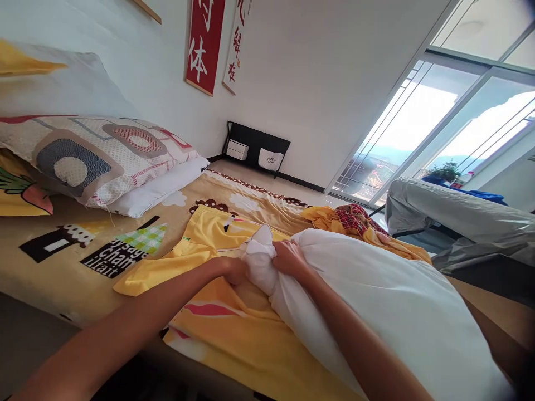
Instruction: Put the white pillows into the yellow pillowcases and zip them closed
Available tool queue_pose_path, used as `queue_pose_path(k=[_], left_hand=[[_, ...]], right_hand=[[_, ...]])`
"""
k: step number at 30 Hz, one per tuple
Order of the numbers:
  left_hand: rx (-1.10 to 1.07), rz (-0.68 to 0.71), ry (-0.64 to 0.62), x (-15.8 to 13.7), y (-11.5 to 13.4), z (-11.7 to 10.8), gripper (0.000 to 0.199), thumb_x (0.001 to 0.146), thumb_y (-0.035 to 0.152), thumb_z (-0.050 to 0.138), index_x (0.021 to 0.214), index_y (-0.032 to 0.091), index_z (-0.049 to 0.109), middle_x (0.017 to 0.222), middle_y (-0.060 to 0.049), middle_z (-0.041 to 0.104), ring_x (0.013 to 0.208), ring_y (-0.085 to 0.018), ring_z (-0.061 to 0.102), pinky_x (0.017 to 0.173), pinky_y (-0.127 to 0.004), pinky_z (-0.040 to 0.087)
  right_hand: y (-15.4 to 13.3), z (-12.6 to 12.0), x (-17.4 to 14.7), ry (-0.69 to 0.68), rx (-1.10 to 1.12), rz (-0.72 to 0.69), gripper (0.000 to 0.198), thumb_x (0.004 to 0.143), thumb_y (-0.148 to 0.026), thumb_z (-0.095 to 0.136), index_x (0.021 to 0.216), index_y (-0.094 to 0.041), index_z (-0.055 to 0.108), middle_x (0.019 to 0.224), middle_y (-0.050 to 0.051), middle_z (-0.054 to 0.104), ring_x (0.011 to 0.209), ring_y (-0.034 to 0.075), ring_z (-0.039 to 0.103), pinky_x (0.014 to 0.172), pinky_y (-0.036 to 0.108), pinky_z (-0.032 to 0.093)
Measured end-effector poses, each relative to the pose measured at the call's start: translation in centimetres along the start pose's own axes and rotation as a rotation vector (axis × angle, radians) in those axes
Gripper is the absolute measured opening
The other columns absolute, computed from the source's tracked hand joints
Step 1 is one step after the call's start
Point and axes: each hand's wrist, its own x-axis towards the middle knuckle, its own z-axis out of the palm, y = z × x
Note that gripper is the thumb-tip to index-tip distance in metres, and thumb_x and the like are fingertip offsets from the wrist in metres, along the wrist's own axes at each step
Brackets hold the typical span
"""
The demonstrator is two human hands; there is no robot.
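Note:
A plump white pillow (376,295) lies at the right, its near end bunched and twisted into a narrow bundle. My right hand (288,257) is closed round the gathered part. Just left of it, my left hand (236,270) is closed on the tip of the same bundle, its fingers mostly hidden behind the wrist and fabric. Under and beside my hands a yellow pillowcase (204,231) with a printed design is spread on the bed. Its far part reaches past my hands, and the pillow overlaps its right side.
The bed's tan printed sheet (175,223) runs beneath everything. Patterned pillows (137,150) are stacked at the left by the wall. Beyond the pillow lies a crumpled red plaid cloth (355,217). A black rack (254,147) stands by the far wall, and a grey-covered item (451,206) at the right.

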Motion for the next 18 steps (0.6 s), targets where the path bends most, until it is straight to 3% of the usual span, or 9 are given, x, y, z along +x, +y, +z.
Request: queue_pose_path(k=[5,9,11,14,18], left_hand=[[0.176,-0.119,0.254,0.8,-2.1,0.8,0.031,0.083,0.015,0.044,0.106,0.011,0.065,0.115,-0.020,0.061,0.111,-0.033,0.055,0.099,-0.063,0.030],[0.243,-0.125,0.373,1.3,-3.4,1.9,0.039,0.087,0.016,0.041,0.121,0.011,0.057,0.126,-0.021,0.055,0.119,-0.034,0.049,0.103,-0.062,0.026],[0.262,-0.111,0.410,1.3,-4.2,2.3,0.046,0.086,0.012,0.039,0.131,0.013,0.050,0.141,-0.019,0.042,0.130,-0.034,0.037,0.105,-0.061,0.023],[0.292,-0.116,0.432,1.2,-5.2,2.5,0.057,0.082,0.006,0.040,0.138,0.018,0.042,0.154,-0.014,0.021,0.140,-0.033,0.020,0.109,-0.061,0.018],[0.239,-0.187,0.384,0.8,-5.9,2.0,0.064,0.078,0.004,0.047,0.139,0.021,0.042,0.156,-0.015,0.014,0.142,-0.033,0.015,0.110,-0.060,0.016]], right_hand=[[0.5,-0.9,0.2,-0.023,-0.054,-0.085,0.025,0.065,-0.012,0.048,0.083,-0.014,0.066,0.098,0.011,0.063,0.104,0.024,0.051,0.089,0.038,0.027],[0.1,-1.0,0.5,-0.028,-0.112,-0.153,0.028,0.067,-0.016,0.050,0.090,-0.013,0.067,0.119,0.016,0.052,0.115,0.027,0.043,0.096,0.043,0.023],[-0.3,-0.8,0.8,-0.044,-0.132,-0.180,0.032,0.068,-0.018,0.051,0.096,-0.013,0.067,0.127,0.016,0.048,0.119,0.027,0.040,0.099,0.044,0.021],[-0.7,-0.6,1.1,-0.086,-0.155,-0.196,0.034,0.071,-0.021,0.052,0.102,-0.014,0.066,0.120,0.015,0.054,0.112,0.027,0.045,0.098,0.045,0.023],[-1.2,-0.3,1.2,-0.089,-0.196,-0.207,0.031,0.074,-0.024,0.052,0.100,-0.015,0.066,0.109,0.015,0.058,0.103,0.027,0.051,0.093,0.044,0.029]])
